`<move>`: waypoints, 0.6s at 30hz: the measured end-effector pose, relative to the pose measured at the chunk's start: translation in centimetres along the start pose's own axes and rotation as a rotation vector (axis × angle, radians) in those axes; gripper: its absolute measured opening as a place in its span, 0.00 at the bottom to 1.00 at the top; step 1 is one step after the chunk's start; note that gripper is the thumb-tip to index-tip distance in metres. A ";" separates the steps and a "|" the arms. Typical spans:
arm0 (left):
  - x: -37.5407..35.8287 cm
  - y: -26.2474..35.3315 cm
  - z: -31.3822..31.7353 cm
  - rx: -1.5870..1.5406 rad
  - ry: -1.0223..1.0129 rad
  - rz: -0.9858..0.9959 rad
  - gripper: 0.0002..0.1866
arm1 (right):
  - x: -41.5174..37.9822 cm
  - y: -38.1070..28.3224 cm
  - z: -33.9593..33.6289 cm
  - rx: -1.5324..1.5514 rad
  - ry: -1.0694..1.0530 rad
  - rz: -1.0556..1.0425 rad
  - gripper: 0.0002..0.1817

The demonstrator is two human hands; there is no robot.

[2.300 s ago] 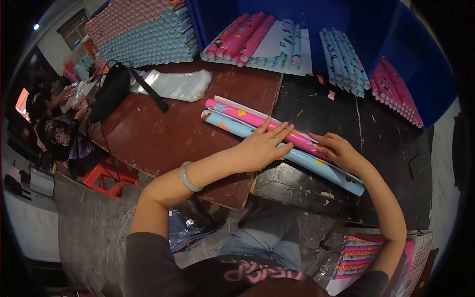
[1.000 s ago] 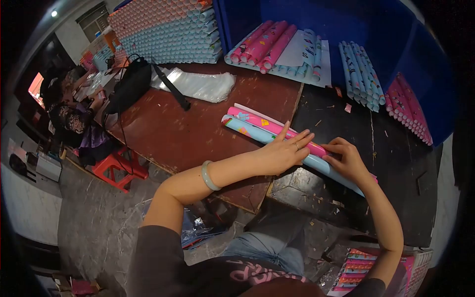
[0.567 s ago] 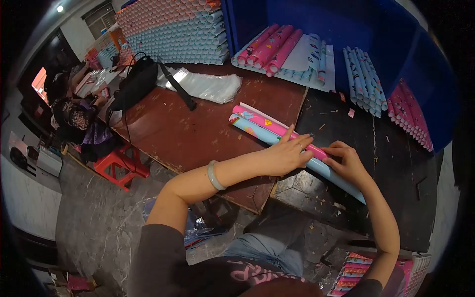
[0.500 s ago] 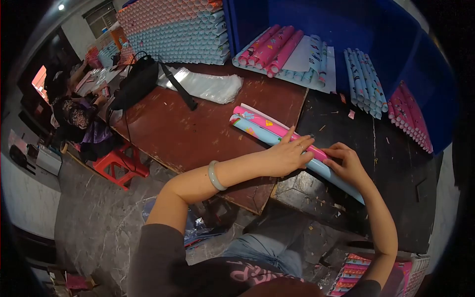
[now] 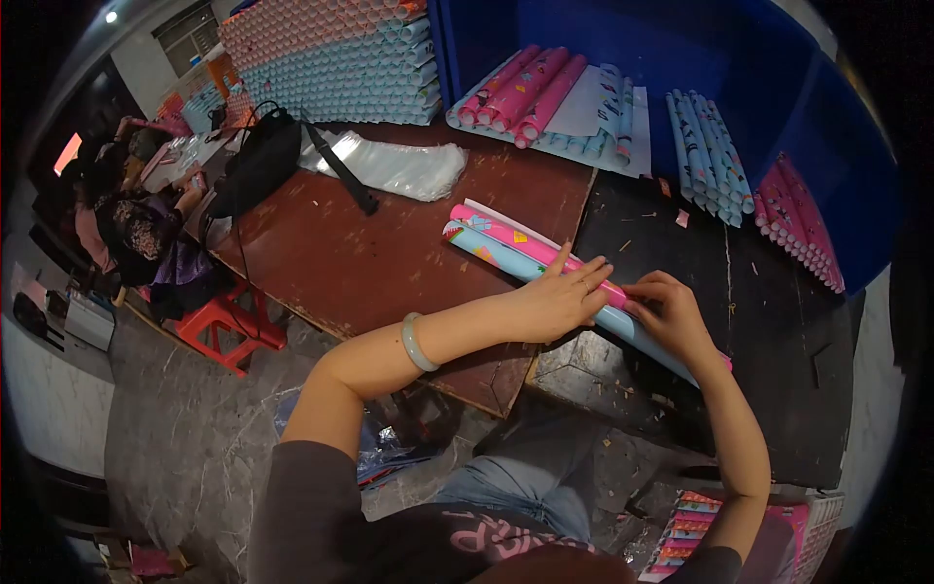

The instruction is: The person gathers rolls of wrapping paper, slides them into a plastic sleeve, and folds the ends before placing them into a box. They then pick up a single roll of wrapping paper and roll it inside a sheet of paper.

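A pink patterned paper roll (image 5: 498,228) and a light blue paper roll (image 5: 484,248) lie side by side, slanting across the joint between the two tabletops. My left hand (image 5: 562,300) rests flat across both rolls with its fingers stretched out. Further along, my right hand (image 5: 673,313) pinches the pink roll near its edge between thumb and fingers. A white paper edge shows along the far side of the pink roll. The lower end of the blue roll passes beneath my right wrist, where a bit of pink also shows.
Pink rolls (image 5: 530,92) and blue rolls (image 5: 708,156) lie by a blue partition (image 5: 662,49). A tall stack of rolls (image 5: 336,73), clear plastic bags (image 5: 404,167) and a black bag (image 5: 258,161) stand at the back left. Another person sits near a red stool (image 5: 232,326).
The view has shifted slightly. My left hand stays flat on the rolls and my right hand keeps its pinch. A pink bit now shows beyond my right wrist.
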State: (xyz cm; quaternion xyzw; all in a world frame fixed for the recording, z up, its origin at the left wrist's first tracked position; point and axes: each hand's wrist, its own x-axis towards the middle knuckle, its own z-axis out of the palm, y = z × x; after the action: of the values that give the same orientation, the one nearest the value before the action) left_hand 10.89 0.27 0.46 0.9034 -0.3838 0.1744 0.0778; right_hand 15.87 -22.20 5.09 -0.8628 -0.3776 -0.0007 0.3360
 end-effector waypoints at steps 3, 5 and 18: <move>0.0 -0.2 0.4 -0.004 -0.011 -0.007 0.22 | 0.1 0.2 0.0 0.009 0.001 0.010 0.11; 0.1 -0.1 0.2 -0.028 0.000 -0.024 0.22 | 0.0 0.5 0.1 -0.012 -0.002 -0.020 0.12; 0.5 0.7 -1.0 -0.068 0.009 -0.009 0.24 | 0.4 2.8 2.8 -0.051 0.108 -0.039 0.12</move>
State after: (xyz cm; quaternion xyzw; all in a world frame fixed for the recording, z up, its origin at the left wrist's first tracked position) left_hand 10.47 -0.31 1.62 0.9012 -0.3852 0.1648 0.1112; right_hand 17.22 -21.71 1.43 -0.8623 -0.3755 -0.0633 0.3339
